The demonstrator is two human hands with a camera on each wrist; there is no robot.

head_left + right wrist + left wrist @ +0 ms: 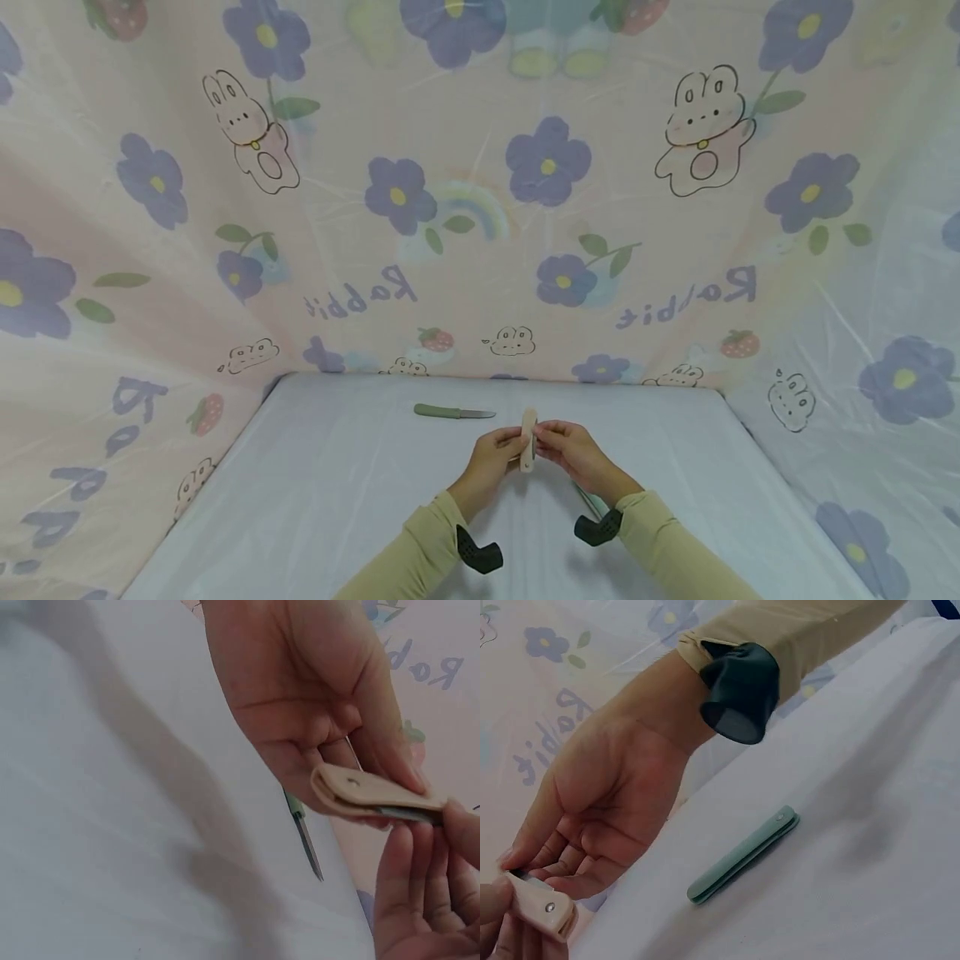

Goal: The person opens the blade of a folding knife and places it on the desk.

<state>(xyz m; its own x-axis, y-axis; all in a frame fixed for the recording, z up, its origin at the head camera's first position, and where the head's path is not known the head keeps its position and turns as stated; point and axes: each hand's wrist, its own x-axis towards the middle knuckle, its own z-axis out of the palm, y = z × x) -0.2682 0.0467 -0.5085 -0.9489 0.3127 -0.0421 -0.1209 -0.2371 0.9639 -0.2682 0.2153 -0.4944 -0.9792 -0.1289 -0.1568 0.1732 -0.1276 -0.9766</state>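
Note:
Both hands meet at a folding knife with a beige handle (528,446), lifted off the white table. My left hand (491,462) grips the handle, thumb on one side and fingers beneath, as the right wrist view shows. The fingers of my right hand (581,454) pinch the knife near its blade edge. Part of a grey blade (409,814) shows along the handle's slot; how far it is folded out I cannot tell. A rivet marks the handle's end (550,908) in the left wrist view.
A green-handled knife (442,412) with its blade out lies farther back on the white tabletop (337,483). A folded green knife (742,855) rests under the right forearm. Patterned cloth (465,275) with rabbits and flowers surrounds the table at the back and sides.

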